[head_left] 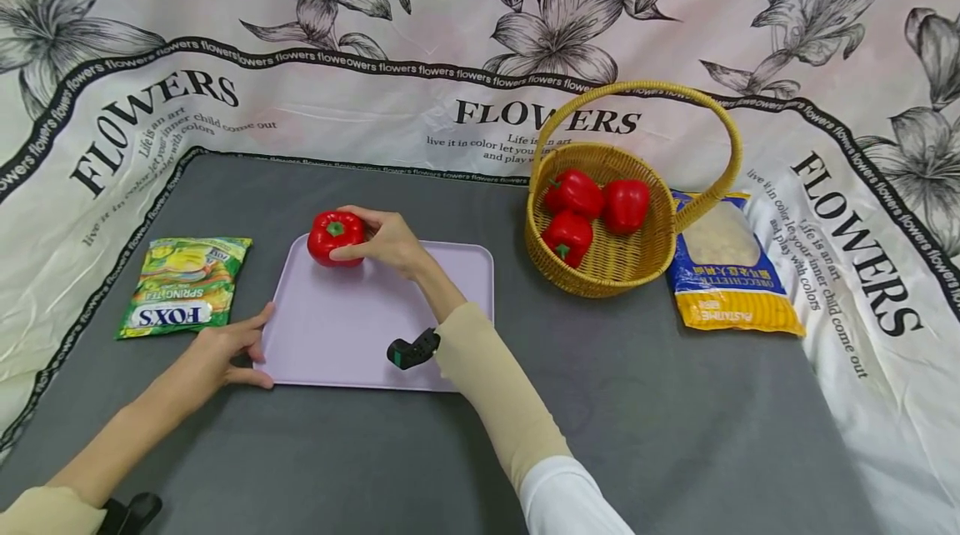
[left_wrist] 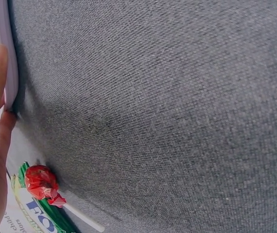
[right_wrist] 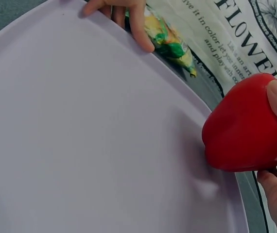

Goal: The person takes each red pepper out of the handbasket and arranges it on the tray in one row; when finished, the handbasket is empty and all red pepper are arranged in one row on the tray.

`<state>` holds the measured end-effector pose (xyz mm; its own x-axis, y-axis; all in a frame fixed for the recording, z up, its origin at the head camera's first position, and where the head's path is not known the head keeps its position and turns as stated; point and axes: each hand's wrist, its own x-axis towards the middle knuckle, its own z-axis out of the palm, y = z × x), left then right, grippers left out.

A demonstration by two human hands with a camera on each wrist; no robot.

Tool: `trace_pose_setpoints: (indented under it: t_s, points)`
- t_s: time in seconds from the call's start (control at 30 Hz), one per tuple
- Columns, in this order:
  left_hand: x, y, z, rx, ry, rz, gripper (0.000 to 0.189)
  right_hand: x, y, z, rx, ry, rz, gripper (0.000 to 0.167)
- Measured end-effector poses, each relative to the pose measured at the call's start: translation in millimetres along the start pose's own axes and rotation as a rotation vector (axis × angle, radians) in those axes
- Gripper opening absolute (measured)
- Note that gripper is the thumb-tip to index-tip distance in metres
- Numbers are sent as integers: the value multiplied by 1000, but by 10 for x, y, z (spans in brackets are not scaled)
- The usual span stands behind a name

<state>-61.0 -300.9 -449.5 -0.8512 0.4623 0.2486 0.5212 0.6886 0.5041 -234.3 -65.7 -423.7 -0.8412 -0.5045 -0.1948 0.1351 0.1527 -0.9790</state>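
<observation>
Left of frame centre, my right hand (head_left: 384,237) pinches the red bell pepper (head_left: 335,238) at a corner of the lilac tray (head_left: 352,335); my left hand (head_left: 225,352), fingers spread, touches the edge, apparently for stability.

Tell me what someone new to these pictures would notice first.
Probably the glossy red pepper that the right hand grips at the far left corner of the pale purple tray. Next might come the yellow wicker basket to the tray's right, with three more red peppers inside. In the left wrist view, a red-wrapped lollipop stands out near the green packet.
</observation>
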Motion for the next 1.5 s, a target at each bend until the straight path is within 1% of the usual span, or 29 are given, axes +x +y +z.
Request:
trace_pose_setpoints:
  t_s: [0.2, 0.4, 0.63, 0.9, 1.07, 1.23, 1.43, 1.5]
  points:
    - [23, -7, -12, -5, -18, -16, 41, 48, -37, 43, 2, -3, -27, 58]
    - [38, 3, -17, -22, -21, -10, 39, 91, -35, 82, 14, -5, -19, 57]
    - [43, 32, -10, -42, -26, -34, 40, 132, -58, 147, -27, -6, -15, 58]
    - [34, 41, -20, -25, -41, -54, 39, 140, -81, 166, -41, -17, -8, 64]
    - [29, 38, -35, -33, -38, -44, 38, 143, -79, 174, -57, -42, -20, 70]
    - [11, 31, -46, -36, -43, -47, 37, 146, -76, 185, -85, -90, -61, 75]
    - [0, 24, -39, -31, -23, -50, 39, 138, -65, 172, -81, -130, -116, 72]
    - [0, 25, -36, -43, -27, -51, 38, 143, -50, 163, -67, -141, -116, 72]
